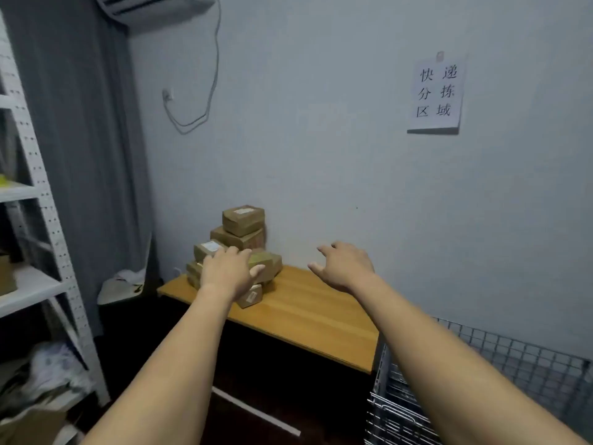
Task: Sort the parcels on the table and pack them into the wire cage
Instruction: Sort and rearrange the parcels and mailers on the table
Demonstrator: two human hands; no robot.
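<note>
A small parcel-sorting room with plain pale walls. A wooden table (308,319) stands against the back wall with a stack of taped brown parcels (243,220) at its far left end, and above it to the right a paper sign (436,94) reads 快递分拣区域, "express sorting area". A wire cage (529,367) stands just right of the table, and white metal shelving (41,200) stands well to its left.

Dim, flat indoor light; soft, slightly blurred picture, wide-angle bending at edges.
</note>
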